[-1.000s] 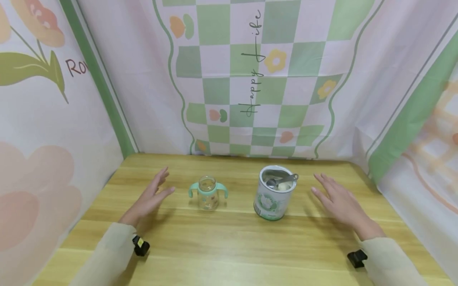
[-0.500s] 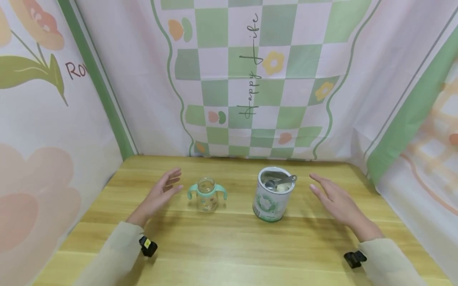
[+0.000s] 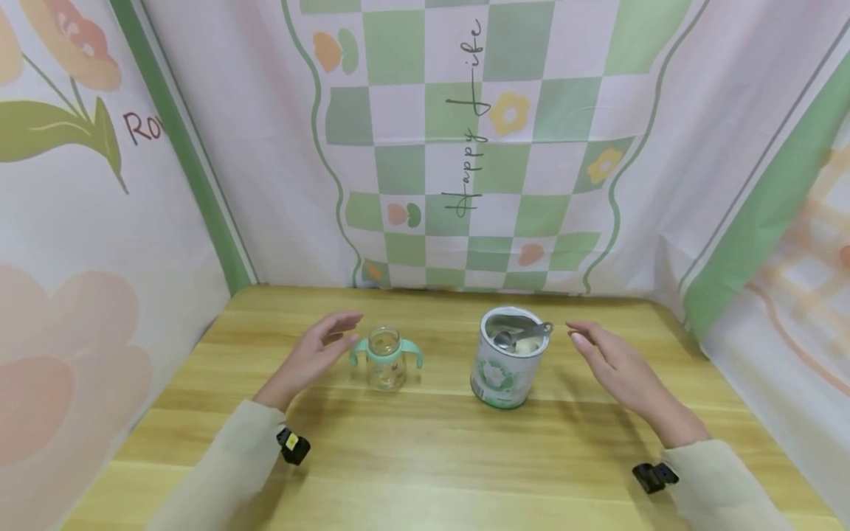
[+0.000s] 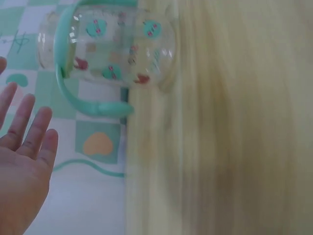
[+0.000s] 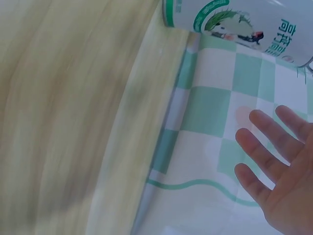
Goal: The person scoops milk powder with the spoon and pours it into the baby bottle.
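A clear baby bottle (image 3: pixel 386 371) with a mint-green two-handled collar stands upright and uncapped on the table. My left hand (image 3: pixel 313 359) hovers just left of it, fingers extended near the left handle; in the left wrist view the hand (image 4: pixel 24 166) shows apart from the bottle (image 4: pixel 117 49). Right of the bottle is an open white-and-green milk powder can (image 3: pixel 506 376). A metal measuring spoon (image 3: pixel 524 336) lies across its mouth, over pale contents. My right hand (image 3: pixel 620 369) is held to the can's right, relaxed and holding nothing; the right wrist view shows its fingers spread.
The wooden table (image 3: pixel 425 464) reaches back to a hanging cloth (image 3: pixel 458 147) with a green-and-white check pattern. Printed fabric also hangs at both sides. A small black camera is on each wrist, the left one (image 3: pixel 293 447) and the right one (image 3: pixel 654 478).
My left hand has moved rightward, closer to the bottle. The right hand has shifted slightly left toward the can. Bottle, can and spoon have stayed in place.
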`<control>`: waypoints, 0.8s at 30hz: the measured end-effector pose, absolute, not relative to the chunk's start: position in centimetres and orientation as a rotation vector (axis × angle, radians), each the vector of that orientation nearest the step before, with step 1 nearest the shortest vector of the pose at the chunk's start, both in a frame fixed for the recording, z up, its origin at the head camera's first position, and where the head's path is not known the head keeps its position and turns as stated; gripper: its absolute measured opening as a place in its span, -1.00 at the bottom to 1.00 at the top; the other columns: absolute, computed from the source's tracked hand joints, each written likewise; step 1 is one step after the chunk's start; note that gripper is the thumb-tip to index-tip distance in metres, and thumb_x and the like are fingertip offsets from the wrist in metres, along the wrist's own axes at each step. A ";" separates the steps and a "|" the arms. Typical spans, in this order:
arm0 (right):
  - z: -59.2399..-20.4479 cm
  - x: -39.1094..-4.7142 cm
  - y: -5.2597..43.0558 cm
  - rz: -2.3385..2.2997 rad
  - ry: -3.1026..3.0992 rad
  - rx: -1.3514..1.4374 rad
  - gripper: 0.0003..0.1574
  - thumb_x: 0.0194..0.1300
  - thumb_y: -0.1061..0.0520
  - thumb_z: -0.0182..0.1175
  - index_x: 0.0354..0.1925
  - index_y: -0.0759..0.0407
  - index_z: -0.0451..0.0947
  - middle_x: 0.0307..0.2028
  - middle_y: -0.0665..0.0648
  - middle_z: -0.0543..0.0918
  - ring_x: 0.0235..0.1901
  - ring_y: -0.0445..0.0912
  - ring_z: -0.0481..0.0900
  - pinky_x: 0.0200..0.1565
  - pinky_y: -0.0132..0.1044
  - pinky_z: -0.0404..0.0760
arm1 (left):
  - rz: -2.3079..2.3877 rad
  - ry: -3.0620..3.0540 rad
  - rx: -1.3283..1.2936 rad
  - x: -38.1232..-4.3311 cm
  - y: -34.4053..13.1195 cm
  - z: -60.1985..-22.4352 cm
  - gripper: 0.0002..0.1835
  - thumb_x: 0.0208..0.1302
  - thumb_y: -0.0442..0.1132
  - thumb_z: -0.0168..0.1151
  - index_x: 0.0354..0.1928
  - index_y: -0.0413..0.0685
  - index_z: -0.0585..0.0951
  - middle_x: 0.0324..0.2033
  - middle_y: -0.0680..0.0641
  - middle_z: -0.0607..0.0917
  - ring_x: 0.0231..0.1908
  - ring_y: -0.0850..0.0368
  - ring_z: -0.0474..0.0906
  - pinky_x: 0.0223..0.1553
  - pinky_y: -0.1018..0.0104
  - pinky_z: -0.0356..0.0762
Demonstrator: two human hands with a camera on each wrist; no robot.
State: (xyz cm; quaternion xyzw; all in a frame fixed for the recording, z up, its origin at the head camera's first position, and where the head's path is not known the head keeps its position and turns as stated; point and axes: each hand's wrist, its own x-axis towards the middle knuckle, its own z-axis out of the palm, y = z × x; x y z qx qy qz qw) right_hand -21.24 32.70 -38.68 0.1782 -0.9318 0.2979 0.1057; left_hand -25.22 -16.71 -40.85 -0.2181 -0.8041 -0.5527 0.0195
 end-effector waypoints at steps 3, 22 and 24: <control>-38.4 -21.2 32.2 0.858 -2.740 0.522 -0.39 0.66 -0.08 -0.23 0.40 0.26 0.31 0.20 0.38 0.53 0.16 0.33 0.48 0.11 0.34 0.41 | -1.676 -2.478 -0.716 -25.5 -15.9 -40.6 -0.49 0.49 -0.08 0.18 0.37 -0.08 0.43 0.29 -0.17 0.48 0.31 -0.16 0.36 0.33 -0.17 0.25; -37.3 -21.4 30.1 0.768 -2.662 0.553 -0.62 0.63 0.00 -0.10 0.05 0.23 0.51 -0.13 0.18 0.66 -0.14 0.06 0.59 -0.18 0.03 0.53 | -1.657 -2.387 -1.053 -25.2 -9.5 -37.9 -0.50 0.49 -0.24 0.18 0.39 -0.13 0.38 0.29 -0.11 0.47 0.28 -0.03 0.41 0.31 0.03 0.36; -37.2 -21.6 29.9 0.757 -2.665 0.552 -0.62 0.62 -0.01 -0.09 0.03 0.22 0.52 -0.14 0.16 0.65 -0.16 0.04 0.58 -0.18 0.02 0.53 | -1.662 -2.395 -1.080 -25.0 -8.7 -37.8 -0.50 0.49 -0.23 0.17 0.40 -0.13 0.37 0.30 -0.11 0.47 0.27 -0.02 0.42 0.31 0.03 0.36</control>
